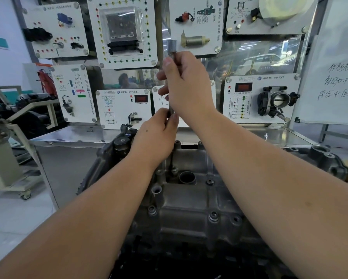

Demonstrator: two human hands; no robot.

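Observation:
A long metal socket extension tool [171, 47] stands nearly upright over a dark grey engine cylinder head cover [189, 208]. Its thick socket end is at the top. My right hand [186, 85] grips the upper part of the shaft. My left hand [157, 137] pinches the shaft lower down. Below my left hand the shaft runs down to a bolt [173, 170] beside a round open bore [187, 177] in the cover. Several other bolts sit on the cover.
Behind the engine is a steel bench [78, 135] carrying white training panels with sensors, a control unit [124, 27] and a throttle body [277, 101]. A whiteboard [334, 67] with handwriting stands at the right. A stand on castors [6, 168] is at the left.

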